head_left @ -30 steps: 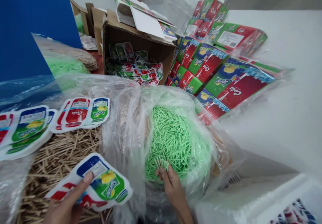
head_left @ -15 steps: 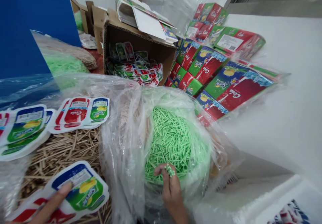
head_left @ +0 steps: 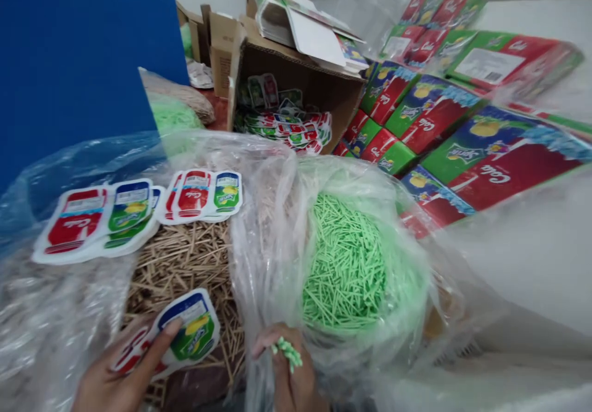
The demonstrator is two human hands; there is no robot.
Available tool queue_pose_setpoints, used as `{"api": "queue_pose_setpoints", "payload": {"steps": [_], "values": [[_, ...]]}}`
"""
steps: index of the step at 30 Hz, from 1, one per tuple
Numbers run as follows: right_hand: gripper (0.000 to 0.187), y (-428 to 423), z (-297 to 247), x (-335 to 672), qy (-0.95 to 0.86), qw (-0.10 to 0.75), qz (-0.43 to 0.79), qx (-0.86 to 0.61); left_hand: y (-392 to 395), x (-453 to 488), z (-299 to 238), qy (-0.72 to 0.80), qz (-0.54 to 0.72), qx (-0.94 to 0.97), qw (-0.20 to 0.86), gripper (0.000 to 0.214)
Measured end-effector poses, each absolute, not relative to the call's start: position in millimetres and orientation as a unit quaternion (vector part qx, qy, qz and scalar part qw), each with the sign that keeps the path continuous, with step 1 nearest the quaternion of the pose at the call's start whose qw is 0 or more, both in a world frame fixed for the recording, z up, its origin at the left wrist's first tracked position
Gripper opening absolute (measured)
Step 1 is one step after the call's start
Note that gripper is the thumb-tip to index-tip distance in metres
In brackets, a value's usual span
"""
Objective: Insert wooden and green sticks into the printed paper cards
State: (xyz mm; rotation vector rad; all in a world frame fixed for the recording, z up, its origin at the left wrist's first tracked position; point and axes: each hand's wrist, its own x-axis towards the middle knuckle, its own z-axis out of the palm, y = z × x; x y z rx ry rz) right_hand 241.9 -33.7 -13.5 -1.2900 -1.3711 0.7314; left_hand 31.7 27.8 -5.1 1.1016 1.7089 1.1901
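My left hand [head_left: 132, 378] grips a card pouch [head_left: 198, 329] with joined red Cola and green Sprite bottle shapes, the thumb lying across its front. Below it are loose brown sticks [head_left: 185, 264] in a clear plastic bag. My right hand [head_left: 300, 378] is closed around a small bundle of pale green sticks [head_left: 287, 353], their ends poking out above the fingers. This hand is just below and left of an open plastic bag filled with green sticks [head_left: 345, 264]. More Cola and Sprite pouches [head_left: 76, 224] lie at the far side of the brown sticks.
Behind the bags, a cardboard box [head_left: 296, 60] on its side holds many similar pouches [head_left: 287, 125]. Printed Cola and Sprite cartons [head_left: 499, 153], wrapped in plastic, are stacked at the right against a white wall. A blue panel [head_left: 83, 60] stands at the left.
My right hand has moved from over the green sticks toward my left hand, carrying its bundle. The camera view has shifted left, and more of my left hand shows.
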Motion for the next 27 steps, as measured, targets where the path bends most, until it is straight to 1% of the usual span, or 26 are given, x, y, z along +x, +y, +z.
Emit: {"api": "queue_pose_setpoints", "payload": {"steps": [3, 5, 9, 14, 22, 27], "values": [[0.028, -30.9, -17.9, 233.0, -0.617, 0.524, 0.323, -0.491, 23.7, 38.6, 15.0, 0.686, 0.440, 0.409, 0.410, 0.026], [0.024, -27.9, -20.1, 230.4, -0.639, 0.516, 0.326, -0.469, 21.0, 38.7, 18.7, 0.676, 0.435, 0.407, 0.433, 0.032], [0.022, -23.0, -23.3, 225.2, -0.644, 0.495, 0.345, -0.470, 14.8, 32.7, 6.5, 0.662, 0.455, 0.410, 0.432, 0.031], [0.021, -21.7, -25.9, 219.3, -0.652, 0.486, 0.344, -0.469, 13.1, 26.2, -11.3, 0.639, 0.431, 0.478, 0.422, 0.031], [0.021, -20.1, -34.1, 217.3, -0.651, 0.491, 0.339, -0.470, 15.3, 29.5, -8.8, 0.616, 0.422, 0.537, 0.393, 0.035], [0.024, -22.4, -40.4, 213.7, -0.621, 0.497, 0.348, -0.496, 15.1, 32.0, -7.7, 0.621, 0.427, 0.526, 0.394, 0.036]]}}
